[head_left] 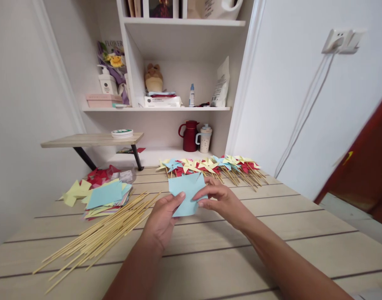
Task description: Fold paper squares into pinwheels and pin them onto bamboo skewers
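Note:
A light blue paper square [185,191] is held up over the wooden table [272,233] between both hands. My left hand [162,221] pinches its lower left edge. My right hand [220,199] grips its right side with fingers curled over the edge. A row of finished paper pinwheels [209,166] in yellow, blue and red lies just beyond the paper. To the left lie a bundle of bamboo skewers [100,235] and a stack of coloured paper squares [105,196].
Yellow and red cut paper pieces [84,185] lie at the far left. A small wooden riser shelf [91,139] holds a tape roll. White wall shelves [178,108] behind carry a red jug [189,136], a cup, bottles and boxes. A red door [365,166] stands at right.

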The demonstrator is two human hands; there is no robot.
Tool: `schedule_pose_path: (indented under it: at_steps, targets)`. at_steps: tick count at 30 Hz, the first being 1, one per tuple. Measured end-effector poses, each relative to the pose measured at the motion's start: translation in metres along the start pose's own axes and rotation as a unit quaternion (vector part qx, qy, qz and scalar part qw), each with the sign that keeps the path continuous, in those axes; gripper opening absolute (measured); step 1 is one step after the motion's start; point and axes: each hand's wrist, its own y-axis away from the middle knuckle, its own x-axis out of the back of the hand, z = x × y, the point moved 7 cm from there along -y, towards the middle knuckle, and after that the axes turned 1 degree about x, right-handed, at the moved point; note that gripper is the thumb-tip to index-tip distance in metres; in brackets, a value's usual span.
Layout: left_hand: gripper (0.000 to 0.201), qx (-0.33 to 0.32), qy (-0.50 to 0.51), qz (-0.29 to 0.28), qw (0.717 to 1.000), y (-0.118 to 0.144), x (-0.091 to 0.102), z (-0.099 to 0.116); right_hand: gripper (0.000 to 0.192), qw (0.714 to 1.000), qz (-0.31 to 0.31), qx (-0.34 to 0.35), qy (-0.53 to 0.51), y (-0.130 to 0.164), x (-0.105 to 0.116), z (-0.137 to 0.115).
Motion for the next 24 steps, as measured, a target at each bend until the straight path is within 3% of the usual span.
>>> schedule_pose_path:
  at_steps: [4, 10, 24]
  targets:
    - [0.032, -0.015, -0.029, 0.003, 0.999, 0.003, -0.002, 0.002, 0.012, 1.000, 0.003, -0.003, 0.010, -0.001, -0.004, 0.001]
    - [0.027, -0.031, -0.056, 0.000, 0.998, 0.005, -0.004, 0.003, 0.019, 0.996, 0.023, -0.059, 0.067, 0.002, -0.005, 0.010]
    - [0.030, -0.027, -0.048, -0.012, 0.998, 0.008, -0.009, 0.003, 0.020, 0.995, 0.057, -0.074, 0.028, 0.004, -0.002, 0.013]
